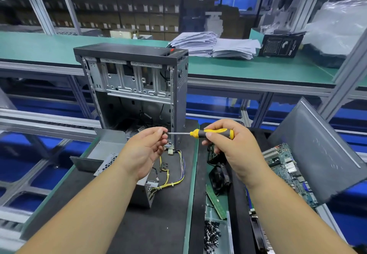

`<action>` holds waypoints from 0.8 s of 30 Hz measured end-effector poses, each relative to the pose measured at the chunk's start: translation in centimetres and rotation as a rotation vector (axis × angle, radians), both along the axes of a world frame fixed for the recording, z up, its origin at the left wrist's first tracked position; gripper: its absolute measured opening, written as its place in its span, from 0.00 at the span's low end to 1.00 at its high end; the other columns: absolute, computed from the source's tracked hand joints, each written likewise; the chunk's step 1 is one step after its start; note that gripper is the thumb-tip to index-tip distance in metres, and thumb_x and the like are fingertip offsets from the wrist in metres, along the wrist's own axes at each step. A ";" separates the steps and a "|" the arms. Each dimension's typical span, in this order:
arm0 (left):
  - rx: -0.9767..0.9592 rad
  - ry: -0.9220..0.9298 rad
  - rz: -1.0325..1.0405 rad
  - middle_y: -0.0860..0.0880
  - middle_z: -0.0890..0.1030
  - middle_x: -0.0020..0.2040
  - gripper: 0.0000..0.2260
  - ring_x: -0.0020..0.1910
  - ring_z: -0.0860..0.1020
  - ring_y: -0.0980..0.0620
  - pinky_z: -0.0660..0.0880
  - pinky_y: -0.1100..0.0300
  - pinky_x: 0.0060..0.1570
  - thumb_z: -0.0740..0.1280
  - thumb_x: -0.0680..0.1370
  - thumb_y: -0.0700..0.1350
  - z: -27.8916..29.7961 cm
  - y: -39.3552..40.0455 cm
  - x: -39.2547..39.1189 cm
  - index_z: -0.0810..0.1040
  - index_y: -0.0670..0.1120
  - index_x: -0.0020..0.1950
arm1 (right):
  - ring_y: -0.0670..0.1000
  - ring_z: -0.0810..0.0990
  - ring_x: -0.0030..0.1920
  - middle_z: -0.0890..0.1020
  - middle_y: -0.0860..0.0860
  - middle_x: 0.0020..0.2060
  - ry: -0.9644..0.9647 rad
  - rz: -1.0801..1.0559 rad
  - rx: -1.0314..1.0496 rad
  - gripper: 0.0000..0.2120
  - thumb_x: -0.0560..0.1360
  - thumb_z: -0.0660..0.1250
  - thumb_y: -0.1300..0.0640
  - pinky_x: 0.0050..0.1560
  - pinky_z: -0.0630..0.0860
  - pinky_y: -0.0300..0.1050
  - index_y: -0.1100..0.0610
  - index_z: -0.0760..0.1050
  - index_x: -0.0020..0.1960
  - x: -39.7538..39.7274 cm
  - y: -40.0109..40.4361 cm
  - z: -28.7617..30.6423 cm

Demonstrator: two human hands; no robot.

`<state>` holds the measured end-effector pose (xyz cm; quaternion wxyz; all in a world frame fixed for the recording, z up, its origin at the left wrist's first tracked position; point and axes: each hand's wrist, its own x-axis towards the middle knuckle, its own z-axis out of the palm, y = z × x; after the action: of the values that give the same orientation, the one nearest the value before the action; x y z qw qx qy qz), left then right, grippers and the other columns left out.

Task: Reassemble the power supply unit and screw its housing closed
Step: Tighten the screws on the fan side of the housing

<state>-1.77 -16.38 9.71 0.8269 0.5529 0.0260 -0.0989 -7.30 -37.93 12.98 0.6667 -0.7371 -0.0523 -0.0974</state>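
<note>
Head view: the left hand [146,150] hid much of the grey power supply unit [142,193] on the black mat [155,232], its fingertips pinched at the screwdriver [200,133] tip; any screw was indiscernible. The right hand [231,150] gripped the yellow handle.

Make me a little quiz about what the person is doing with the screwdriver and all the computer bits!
1. Which hand holds the yellow-and-grey screwdriver?
2. True or false: the computer case stands upright with its side open.
3. What fills the clear tray near the bottom edge: a) screws b) coins c) batteries?

Key:
1. The right hand; the left hand pinches at the tip, and whether it holds a screw there is too small to tell.
2. True.
3. a, small dark screws.
</note>
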 end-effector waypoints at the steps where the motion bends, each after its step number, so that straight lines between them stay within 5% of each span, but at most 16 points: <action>1: 0.018 -0.004 0.001 0.51 0.81 0.36 0.07 0.35 0.78 0.58 0.76 0.68 0.34 0.64 0.81 0.41 0.0 0.1 0.1 0.81 0.43 0.47 | 0.45 0.82 0.35 0.86 0.53 0.37 0.002 -0.001 0.000 0.04 0.76 0.69 0.65 0.33 0.74 0.36 0.57 0.80 0.46 0.0 0.0 0.0; 24: 0.059 -0.148 -0.198 0.51 0.80 0.38 0.13 0.37 0.77 0.58 0.76 0.67 0.40 0.62 0.81 0.39 -2.2 11.3 6.5 0.83 0.48 0.42 | 0.48 0.75 0.28 0.85 0.56 0.35 0.096 -0.149 0.006 0.02 0.71 0.69 0.54 0.32 0.73 0.35 0.51 0.81 0.41 5.0 11.0 -0.7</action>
<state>4.77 -5.05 7.46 0.7960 0.5828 -0.0870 -0.1383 -2.27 -26.94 12.28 0.6617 -0.7406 0.0352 -0.1116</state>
